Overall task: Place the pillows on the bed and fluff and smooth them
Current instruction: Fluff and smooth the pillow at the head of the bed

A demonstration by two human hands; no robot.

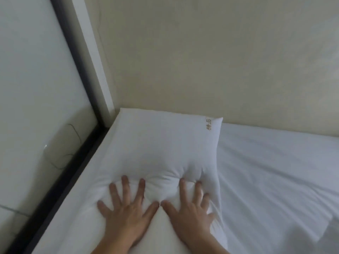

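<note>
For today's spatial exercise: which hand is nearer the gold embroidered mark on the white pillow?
Right. The right hand presses below the gold embroidered mark; the left hand presses farther left.

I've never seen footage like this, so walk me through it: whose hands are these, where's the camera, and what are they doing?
There is no machine here. A person wears a camera on the head, looking forward and down at their own bare hands. The left hand and right hand lie flat with fingers spread, pressing into a plump white fabric pillow with small gold lettering at one corner. The pillow lies on a white-sheeted bed in the corner by a cream wall. Nothing is gripped; both palms simply push down.
</note>
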